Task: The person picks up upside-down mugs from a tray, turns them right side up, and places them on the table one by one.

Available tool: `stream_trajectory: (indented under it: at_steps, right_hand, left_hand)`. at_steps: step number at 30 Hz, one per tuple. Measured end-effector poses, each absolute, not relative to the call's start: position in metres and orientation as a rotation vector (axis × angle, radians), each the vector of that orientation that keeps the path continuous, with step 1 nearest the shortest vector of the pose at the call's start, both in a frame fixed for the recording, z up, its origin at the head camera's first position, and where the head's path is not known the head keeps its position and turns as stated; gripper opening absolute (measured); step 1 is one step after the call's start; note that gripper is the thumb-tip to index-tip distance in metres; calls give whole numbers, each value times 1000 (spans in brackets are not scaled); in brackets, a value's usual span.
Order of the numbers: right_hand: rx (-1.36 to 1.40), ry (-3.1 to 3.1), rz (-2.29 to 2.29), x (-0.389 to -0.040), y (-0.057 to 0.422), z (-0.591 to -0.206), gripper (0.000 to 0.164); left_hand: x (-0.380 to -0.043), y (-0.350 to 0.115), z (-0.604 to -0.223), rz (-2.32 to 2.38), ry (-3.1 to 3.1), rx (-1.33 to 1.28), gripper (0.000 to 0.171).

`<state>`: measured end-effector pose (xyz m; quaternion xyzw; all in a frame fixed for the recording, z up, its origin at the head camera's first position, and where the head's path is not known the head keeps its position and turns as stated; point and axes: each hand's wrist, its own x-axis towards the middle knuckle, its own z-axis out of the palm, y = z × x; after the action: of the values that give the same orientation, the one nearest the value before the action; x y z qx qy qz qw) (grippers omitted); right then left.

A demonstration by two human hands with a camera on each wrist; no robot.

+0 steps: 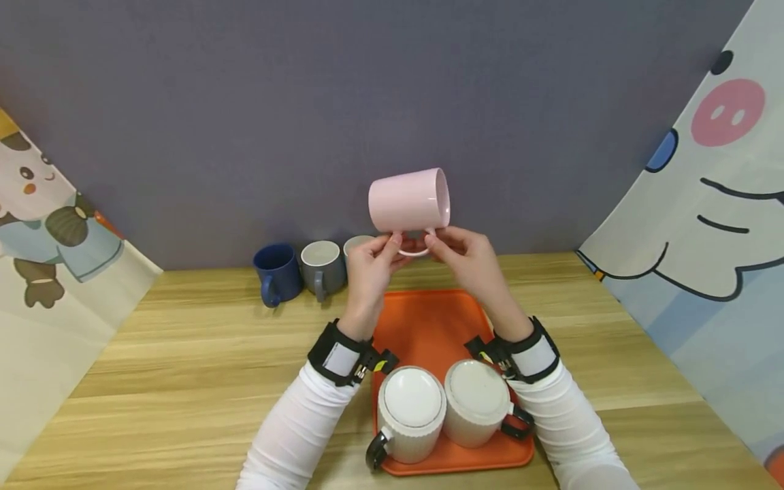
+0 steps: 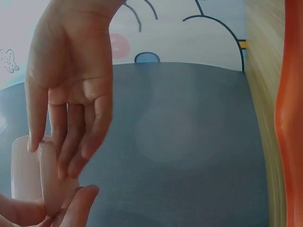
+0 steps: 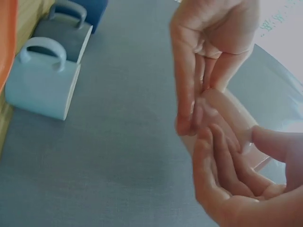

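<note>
A pink mug (image 1: 404, 201) is held up on its side in front of the grey wall panel, its mouth facing right and its handle (image 1: 414, 254) pointing down. My left hand (image 1: 371, 273) pinches the handle near the base end, while my right hand (image 1: 474, 265) pinches it near the rim. In the left wrist view the handle (image 2: 49, 175) shows between the fingers of both hands, and the mug body (image 2: 24, 163) is partly hidden. The right wrist view also has both hands at the handle, with fingers covering much of the mug.
Below the hands lies an orange tray (image 1: 422, 327) bearing two upside-down ribbed mugs (image 1: 412, 408) with black handles. Along the wall stand a dark blue mug (image 1: 278, 272), a grey mug (image 1: 323, 269) and a pale mug (image 3: 40, 85). Cartoon sheets (image 1: 692, 224) flank the wooden table (image 1: 202, 361).
</note>
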<state>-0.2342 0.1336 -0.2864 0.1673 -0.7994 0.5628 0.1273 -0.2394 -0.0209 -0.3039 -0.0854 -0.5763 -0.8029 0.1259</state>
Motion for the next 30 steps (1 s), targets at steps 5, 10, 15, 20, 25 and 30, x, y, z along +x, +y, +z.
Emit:
stream_trajectory:
  at_steps: [5,10,15,20,25,30]
  right_hand:
    - [554,-2235,1862,-233,134,-287,33]
    - [679,-2144,2082,-233,136,-286,33]
    - [720,-2076,2196,-235,136,-286,28]
    - [696,-2062,2231,-235,136,-285,27]
    - [671,-2042,2235,-236,135,-287,26]
    - [623,-2005,2275,-239,135,-287,26]
  left_hand:
    - [-239,-22,-306,-2333,-1730,-257,26]
    - [-240,-22,-306,-2333,-1740,-289,26]
    - [-240,-23,-305,-2333,-1765,-320,25]
    - [-239,-24,-304,-2322,-1813,-336,25]
    - [-239,-24,-305,-2336,-1821,-348,27]
    - [-242,-23,-306,-2330,-1834,-362,28]
